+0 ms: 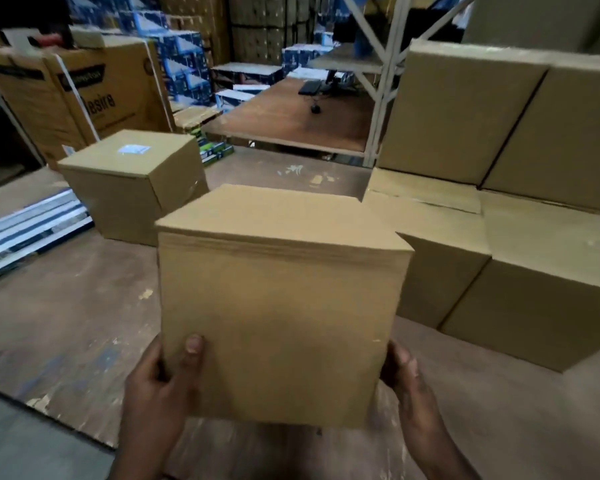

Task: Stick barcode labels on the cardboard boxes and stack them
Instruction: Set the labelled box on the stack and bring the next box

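A warehouse room is seen, with stacked cartons at the back. A brown surface is set beside a rack. Plain boxes are stacked at right. A labelled box is placed on the floor. An unlabelled box is held above the floor, centre, gripped at its lower edges by the left hand and right hand.

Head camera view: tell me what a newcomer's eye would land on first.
First, the plain cardboard box at centre, gripped low on its sides by the left hand and the right hand. Next, the stack of brown boxes rising at the right. Then the lone box on the floor at the left, with a pale label on its top.
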Motion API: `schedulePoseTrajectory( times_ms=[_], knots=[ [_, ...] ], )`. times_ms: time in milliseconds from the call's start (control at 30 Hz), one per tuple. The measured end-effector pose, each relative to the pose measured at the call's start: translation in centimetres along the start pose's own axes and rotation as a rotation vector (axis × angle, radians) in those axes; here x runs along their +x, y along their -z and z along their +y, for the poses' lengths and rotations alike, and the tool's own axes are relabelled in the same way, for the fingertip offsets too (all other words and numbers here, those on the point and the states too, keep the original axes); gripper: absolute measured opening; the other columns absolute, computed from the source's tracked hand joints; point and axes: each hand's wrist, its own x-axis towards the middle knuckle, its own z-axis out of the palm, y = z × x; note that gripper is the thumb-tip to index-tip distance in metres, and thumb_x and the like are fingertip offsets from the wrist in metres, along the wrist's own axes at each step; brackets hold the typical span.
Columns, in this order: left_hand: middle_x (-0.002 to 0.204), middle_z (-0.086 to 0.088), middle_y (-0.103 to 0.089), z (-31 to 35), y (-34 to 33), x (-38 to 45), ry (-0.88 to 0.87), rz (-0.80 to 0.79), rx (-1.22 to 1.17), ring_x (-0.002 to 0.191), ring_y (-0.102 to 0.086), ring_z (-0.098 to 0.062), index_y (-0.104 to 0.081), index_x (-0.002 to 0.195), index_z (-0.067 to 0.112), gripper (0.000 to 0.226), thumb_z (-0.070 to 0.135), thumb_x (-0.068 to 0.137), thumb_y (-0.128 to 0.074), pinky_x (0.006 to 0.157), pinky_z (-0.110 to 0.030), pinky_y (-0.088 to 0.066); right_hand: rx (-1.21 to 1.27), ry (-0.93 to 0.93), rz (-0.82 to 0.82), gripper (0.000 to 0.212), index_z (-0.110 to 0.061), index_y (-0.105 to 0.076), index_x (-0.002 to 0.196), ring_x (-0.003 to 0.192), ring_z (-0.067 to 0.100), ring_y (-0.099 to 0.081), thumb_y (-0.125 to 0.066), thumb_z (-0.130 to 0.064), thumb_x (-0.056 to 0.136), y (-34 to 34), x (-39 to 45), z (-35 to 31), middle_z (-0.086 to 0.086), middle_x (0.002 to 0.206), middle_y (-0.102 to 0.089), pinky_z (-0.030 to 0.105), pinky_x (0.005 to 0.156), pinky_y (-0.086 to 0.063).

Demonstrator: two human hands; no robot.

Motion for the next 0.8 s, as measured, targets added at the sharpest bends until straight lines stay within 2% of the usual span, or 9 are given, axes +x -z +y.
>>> schedulePoseTrajectory(
  times_ms=[67,133,267,333,400,500,600,700,800],
  knots=[
    [0.081,0.027,-0.075,2.5,0.1,0.7,0.030,0.041,-0.081,0.083,-0.066,-0.008,-0.074,0.083,0.058,0.005,0.063,0.083,-0.072,0.064,-0.024,-0.055,-0.010,0.087,-0.024,0.093,-0.033,-0.060,0.142,0.132,0.011,-0.061,-0.056,-0.094,0.071,0.0,0.0,-2.1,-0.013,0.141,-0.066,0.026,0.100,-0.052],
    [0.079,0.027,-0.075,4.6,0.4,1.1,0.067,0.018,-0.136,0.088,-0.066,-0.013,-0.075,0.081,0.060,0.006,0.064,0.078,-0.071,0.072,-0.030,-0.056,-0.085,0.199,-0.050,0.090,-0.050,-0.053,0.143,0.135,0.009,-0.059,-0.053,-0.099,0.067,0.1,0.3,-4.2,-0.016,0.145,-0.062,0.036,0.105,-0.048],
    [0.095,0.017,-0.079,7.6,-0.3,0.8,0.021,-0.112,-0.184,0.086,-0.075,-0.006,-0.077,0.097,0.054,0.076,0.090,0.030,-0.079,0.064,-0.025,-0.062,-0.130,0.387,-0.023,0.089,-0.044,-0.042,0.153,0.137,0.016,-0.059,-0.052,-0.092,0.078,1.5,1.5,-7.6,-0.010,0.147,-0.062,0.035,0.104,-0.052],
    [0.104,0.014,-0.079,8.8,-1.1,1.2,-0.013,-0.104,-0.223,0.097,-0.075,-0.010,-0.077,0.100,0.051,0.085,0.092,0.026,-0.078,0.083,-0.031,-0.063,-0.129,0.457,-0.013,0.082,-0.045,-0.043,0.154,0.136,0.011,-0.058,-0.050,-0.087,0.084,1.9,2.0,-9.5,-0.014,0.146,-0.062,0.024,0.104,-0.050],
    [0.114,0.011,-0.077,10.0,-2.0,2.0,-0.033,-0.098,-0.294,0.114,-0.070,-0.020,-0.078,0.104,0.047,0.084,0.089,0.031,-0.080,0.107,-0.048,-0.050,-0.138,0.511,-0.006,0.081,-0.041,-0.044,0.153,0.135,0.008,-0.059,-0.049,-0.086,0.086,2.3,2.4,-11.0,-0.016,0.145,-0.062,0.018,0.102,-0.049],
    [0.120,0.008,-0.076,12.4,-3.7,3.2,-0.065,-0.131,-0.386,0.121,-0.066,-0.022,-0.078,0.108,0.043,0.080,0.083,0.039,-0.084,0.114,-0.053,-0.042,-0.110,0.504,-0.019,0.096,-0.025,-0.047,0.156,0.138,0.017,-0.058,-0.053,-0.087,0.083,3.1,2.8,-12.8,-0.006,0.147,-0.062,0.026,0.105,-0.051],
    [0.113,0.007,-0.078,15.1,-5.5,4.0,-0.107,-0.181,-0.449,0.117,-0.069,-0.021,-0.080,0.099,0.045,0.031,0.049,0.068,-0.083,0.109,-0.048,-0.046,-0.085,0.558,0.021,0.115,-0.010,-0.040,0.155,0.135,0.013,-0.060,-0.061,-0.089,0.074,3.7,2.4,-14.9,-0.005,0.147,-0.062,0.023,0.100,-0.054],
    [0.107,0.008,-0.079,17.9,-7.4,4.2,-0.158,-0.344,-0.488,0.109,-0.071,-0.015,-0.081,0.089,0.048,0.021,0.032,0.079,-0.071,0.099,-0.040,-0.050,-0.159,0.645,0.119,0.124,-0.014,-0.033,0.156,0.131,-0.007,-0.056,-0.059,-0.095,0.066,3.7,1.1,-17.7,-0.028,0.146,-0.056,0.009,0.096,-0.048],
    [0.127,0.007,-0.073,19.7,-9.1,4.4,-0.291,-0.558,-0.563,0.126,-0.063,-0.017,-0.078,0.111,0.043,0.027,0.039,0.086,-0.070,0.112,-0.045,-0.047,-0.156,0.690,0.301,0.113,-0.031,-0.038,0.148,0.116,-0.024,-0.055,-0.076,-0.082,0.054,6.0,1.6,-18.4,-0.050,0.124,-0.057,-0.002,0.087,-0.045]
  ],
)
